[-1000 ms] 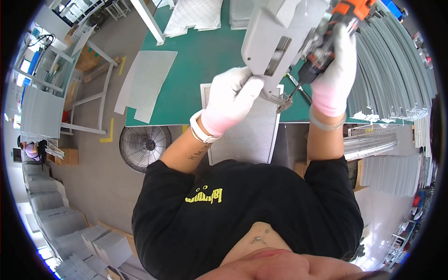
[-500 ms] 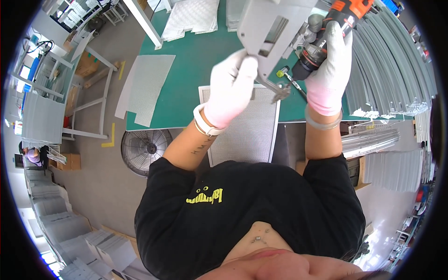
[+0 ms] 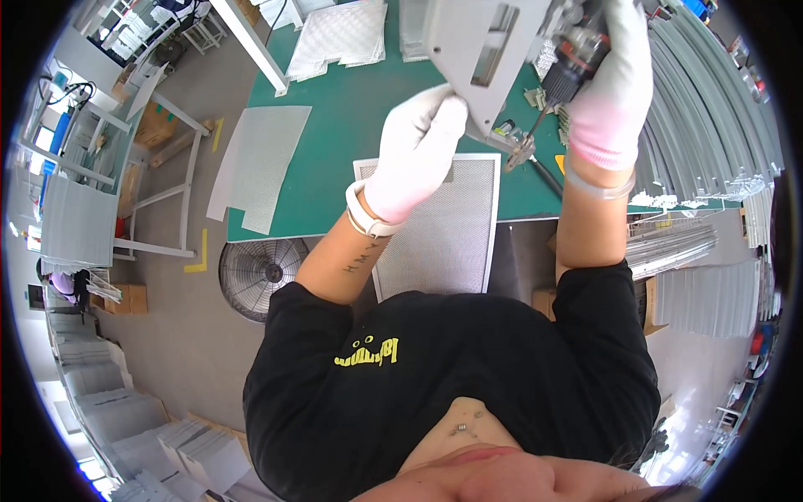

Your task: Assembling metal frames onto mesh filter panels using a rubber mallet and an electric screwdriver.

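Gripping the housing [image 3: 465, 54] by its near corner, my left hand [image 3: 416, 151] pinches it between thumb and fingers, while my right hand [image 3: 619, 96] is wrapped round the drill [image 3: 581, 52]. The bracket [image 3: 520, 153] already sits at the housing's near end, just right of my pinch. The bit [image 3: 541, 119] reaches down to it, so I'd judge the work there partway; whether it touches, or any screw is seated, I can't tell. The mesh [image 3: 439, 230] lies below my left hand, partly over the edge of the table [image 3: 343, 134], held by neither hand. Half a second ago the bit was hidden; now it shows, and my right hand has moved farther right and away from me.
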`<state>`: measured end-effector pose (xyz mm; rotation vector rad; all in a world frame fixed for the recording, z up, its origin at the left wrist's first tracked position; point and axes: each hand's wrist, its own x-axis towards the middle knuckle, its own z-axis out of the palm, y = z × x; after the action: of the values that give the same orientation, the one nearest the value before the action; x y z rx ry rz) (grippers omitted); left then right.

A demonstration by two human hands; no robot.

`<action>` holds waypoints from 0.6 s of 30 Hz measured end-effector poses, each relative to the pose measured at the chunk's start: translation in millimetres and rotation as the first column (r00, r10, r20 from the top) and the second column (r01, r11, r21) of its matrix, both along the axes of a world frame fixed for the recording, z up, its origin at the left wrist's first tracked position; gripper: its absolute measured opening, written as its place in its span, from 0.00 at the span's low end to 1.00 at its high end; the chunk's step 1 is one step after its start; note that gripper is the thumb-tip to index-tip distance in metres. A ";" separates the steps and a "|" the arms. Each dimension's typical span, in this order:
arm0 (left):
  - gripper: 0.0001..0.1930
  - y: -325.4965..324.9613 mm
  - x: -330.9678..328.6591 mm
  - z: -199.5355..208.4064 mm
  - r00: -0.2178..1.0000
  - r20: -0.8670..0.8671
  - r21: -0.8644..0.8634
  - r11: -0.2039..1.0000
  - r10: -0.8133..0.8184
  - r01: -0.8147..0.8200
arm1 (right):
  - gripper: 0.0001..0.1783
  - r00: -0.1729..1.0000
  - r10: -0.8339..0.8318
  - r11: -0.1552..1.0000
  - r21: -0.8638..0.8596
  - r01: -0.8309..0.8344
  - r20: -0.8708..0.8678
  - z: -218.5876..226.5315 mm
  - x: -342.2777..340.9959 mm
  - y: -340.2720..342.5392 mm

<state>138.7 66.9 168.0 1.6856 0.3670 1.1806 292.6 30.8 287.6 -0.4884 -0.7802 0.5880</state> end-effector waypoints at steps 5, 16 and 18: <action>0.22 0.3 -5.0 9.8 1.000 0.015 0.022 1.000 0.007 -0.008 | 0.10 0.995 0.098 0.995 0.003 -0.098 0.029 -9.0 6.4 4.9; 0.23 47.4 -31.9 -97.8 0.546 -0.567 0.639 0.747 0.617 -0.181 | 0.17 0.985 0.163 0.970 0.191 -0.149 -0.058 18.9 11.0 7.2; 0.27 48.0 -33.7 -126.3 0.425 -0.650 0.651 0.750 0.630 -0.118 | 0.17 0.676 0.712 0.685 0.399 -0.610 -0.189 5.9 37.5 14.5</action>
<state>105.0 114.9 41.7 2.7524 1.2241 0.6541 330.1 45.2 293.6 0.2255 -0.6952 1.1888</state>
